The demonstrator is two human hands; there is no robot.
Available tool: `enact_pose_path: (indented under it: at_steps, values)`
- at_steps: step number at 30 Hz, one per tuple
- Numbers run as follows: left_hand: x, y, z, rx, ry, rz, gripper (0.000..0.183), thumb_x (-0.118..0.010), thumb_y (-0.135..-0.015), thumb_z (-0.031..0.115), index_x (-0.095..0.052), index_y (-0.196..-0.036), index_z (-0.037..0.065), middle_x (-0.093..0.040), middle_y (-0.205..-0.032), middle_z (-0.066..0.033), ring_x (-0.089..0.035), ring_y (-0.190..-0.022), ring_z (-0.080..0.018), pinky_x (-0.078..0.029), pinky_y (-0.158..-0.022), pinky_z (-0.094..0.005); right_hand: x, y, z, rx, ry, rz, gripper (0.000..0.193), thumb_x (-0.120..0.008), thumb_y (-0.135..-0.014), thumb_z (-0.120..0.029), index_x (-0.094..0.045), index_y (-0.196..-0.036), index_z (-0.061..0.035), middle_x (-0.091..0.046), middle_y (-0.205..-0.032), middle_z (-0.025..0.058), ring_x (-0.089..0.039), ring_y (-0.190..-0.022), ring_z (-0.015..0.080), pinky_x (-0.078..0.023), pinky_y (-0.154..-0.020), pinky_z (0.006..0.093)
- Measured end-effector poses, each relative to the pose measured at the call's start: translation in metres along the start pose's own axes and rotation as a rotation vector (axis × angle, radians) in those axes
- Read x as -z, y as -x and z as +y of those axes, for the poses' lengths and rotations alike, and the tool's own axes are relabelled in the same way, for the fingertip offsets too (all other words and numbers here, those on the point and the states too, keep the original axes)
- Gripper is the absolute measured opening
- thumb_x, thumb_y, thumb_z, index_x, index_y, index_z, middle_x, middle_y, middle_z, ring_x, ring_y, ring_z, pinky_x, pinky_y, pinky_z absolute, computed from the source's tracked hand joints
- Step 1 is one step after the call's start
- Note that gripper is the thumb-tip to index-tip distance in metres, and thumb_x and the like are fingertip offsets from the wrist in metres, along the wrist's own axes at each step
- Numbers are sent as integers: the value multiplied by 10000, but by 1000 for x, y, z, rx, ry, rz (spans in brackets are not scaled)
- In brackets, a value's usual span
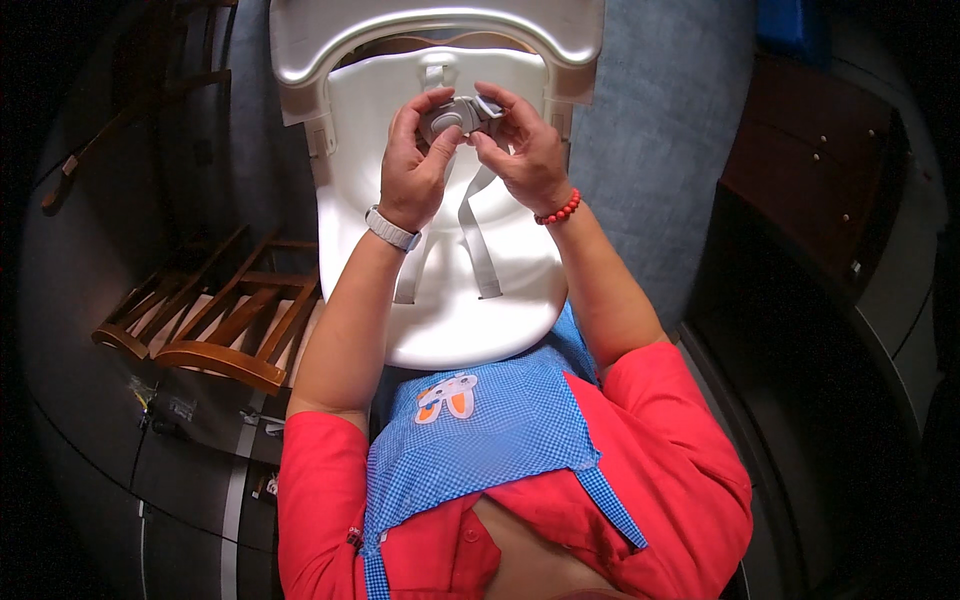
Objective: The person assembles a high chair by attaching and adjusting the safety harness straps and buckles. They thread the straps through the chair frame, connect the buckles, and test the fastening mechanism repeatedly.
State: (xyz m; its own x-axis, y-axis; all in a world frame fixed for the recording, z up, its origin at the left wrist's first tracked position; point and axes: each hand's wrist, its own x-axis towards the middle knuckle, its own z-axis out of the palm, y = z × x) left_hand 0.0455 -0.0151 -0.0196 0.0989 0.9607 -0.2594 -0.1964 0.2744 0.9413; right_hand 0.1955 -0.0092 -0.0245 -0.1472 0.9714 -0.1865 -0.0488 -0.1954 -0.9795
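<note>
A white child's high chair seat stands in front of me, its grey harness straps hanging loosely down over the seat. Above it, a grey harness buckle is held between both hands. My left hand pinches the buckle's rounded body between thumb and fingers. On the buckle's right side, my right hand grips a strap clip with thumb and index finger. Whether the clip is fully seated in the buckle, I cannot tell. A short strap shows at a slot beyond the hands.
The chair's white tray spans the far end of the seat. Wooden chairs are at the left. A dark brown cabinet stands at the right, with a blue object beyond it. Grey-blue flooring lies beside the seat.
</note>
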Motion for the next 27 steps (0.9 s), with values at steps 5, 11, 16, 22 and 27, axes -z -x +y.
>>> enact_pose_path:
  at_steps: [5, 11, 16, 22, 27]
  values:
    - [5, -1, 10, 20, -15, -40, 379, -517, -866, 16, -416, -1232, 6, -471, -1179, -89, -526, -1017, -155, -473, -860, -270, 11, -4, -11, 143, 237, -86, 539, -660, -775, -3, -453, -1271, -37, -602, -1002, 84, -598, -859, 124, -508, -777, 252]
    - [9, 0, 9, 28, -53, -96, 383, -535, -867, 45, -430, -1233, 5, -481, -1162, -86, -520, -1000, -144, -476, -851, -274, 19, -12, -13, 374, 488, -173, 503, -727, -700, -63, -516, -1157, -54, -590, -936, 116, -613, -812, 254, -516, -708, 307]
    - [12, -1, 20, 87, 14, -152, 399, -550, -863, 63, -433, -1240, 9, -486, -1153, -90, -523, -991, -145, -486, -831, -279, 22, -13, -22, 381, 531, -227, 447, -720, -706, -75, -520, -1105, -48, -584, -935, 126, -604, -819, 268, -511, -707, 325]
    - [18, -2, 17, 116, -7, -232, 470, -548, -862, 66, -389, -1303, 23, -486, -1182, -106, -526, -1018, -157, -477, -851, -280, 23, -18, -24, 419, 657, -316, 453, -717, -721, -111, -515, -1121, -43, -579, -920, 129, -595, -771, 270, -502, -658, 323]
    - [21, -3, 21, 136, 11, -247, 555, -576, -830, 55, -355, -1339, 28, -490, -1192, -111, -522, -1051, -162, -443, -906, -287, 26, -17, -19, 510, 768, -319, 400, -639, -804, -187, -463, -1122, -19, -532, -813, 123, -563, -704, 268, -486, -626, 337]
